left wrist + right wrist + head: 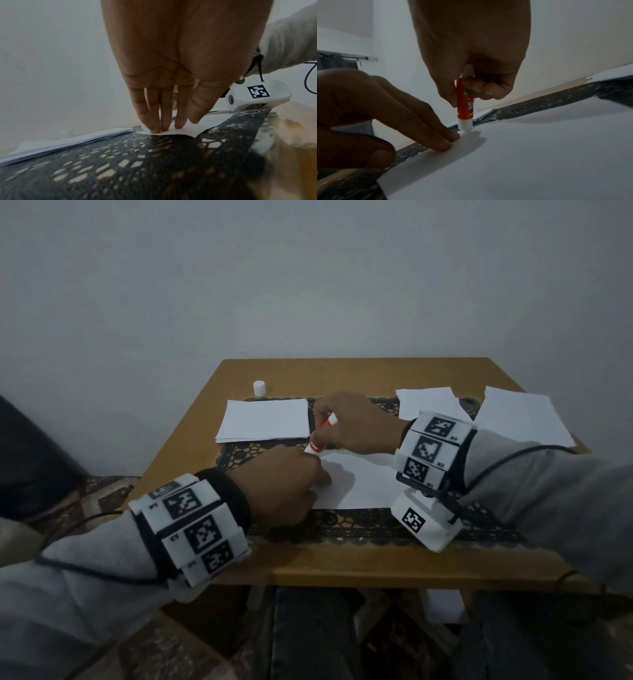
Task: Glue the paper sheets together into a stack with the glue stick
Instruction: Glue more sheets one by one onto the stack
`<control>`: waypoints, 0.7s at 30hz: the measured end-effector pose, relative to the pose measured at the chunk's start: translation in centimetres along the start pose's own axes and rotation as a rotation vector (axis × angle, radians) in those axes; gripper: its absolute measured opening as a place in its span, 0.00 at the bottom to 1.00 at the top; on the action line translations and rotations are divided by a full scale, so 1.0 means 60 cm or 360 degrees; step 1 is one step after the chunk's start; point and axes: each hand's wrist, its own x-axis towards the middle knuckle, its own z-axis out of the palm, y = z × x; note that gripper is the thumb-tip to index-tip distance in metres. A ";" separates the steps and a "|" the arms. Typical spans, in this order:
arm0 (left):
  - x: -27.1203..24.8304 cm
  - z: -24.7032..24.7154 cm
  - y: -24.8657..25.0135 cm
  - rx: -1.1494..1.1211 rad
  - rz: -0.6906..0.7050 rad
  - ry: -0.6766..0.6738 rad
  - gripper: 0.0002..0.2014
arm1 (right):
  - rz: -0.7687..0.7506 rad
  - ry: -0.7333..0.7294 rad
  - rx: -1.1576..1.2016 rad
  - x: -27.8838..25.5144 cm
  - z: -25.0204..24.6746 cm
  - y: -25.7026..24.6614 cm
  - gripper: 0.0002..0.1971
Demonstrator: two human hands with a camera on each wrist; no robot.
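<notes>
Glue stick (464,108) on sheet (359,481), paper stack (265,419) beside, cap (259,388) behind

One glue stick (318,436), one loose white cap (259,388), four separate paper lots, two hands, one tabletop (342,563).

The glue stick (464,108), red-orange with a white end, stands nearly upright, its white tip touching the far left corner of a white paper sheet (359,481) that lies flat on the dark lace mat. Just beyond that corner, a low stack of white sheets (265,420) sits squared up at the mat's far left. Its small white cap (259,388) stands off alone behind the stack. More loose white sheets (524,416) lie overlapping at the far right.
</notes>
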 end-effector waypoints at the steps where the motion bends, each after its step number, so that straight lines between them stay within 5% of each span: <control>1: 0.001 0.000 0.000 0.0003 0.0003 0.0012 0.20 | 0.0003 -0.0004 -0.0027 -0.001 -0.002 0.000 0.08; 21: 0.009 -0.002 0.004 0.0038 -0.0007 0.0076 0.18 | 0.0198 -0.0091 -0.0165 -0.056 -0.067 0.048 0.10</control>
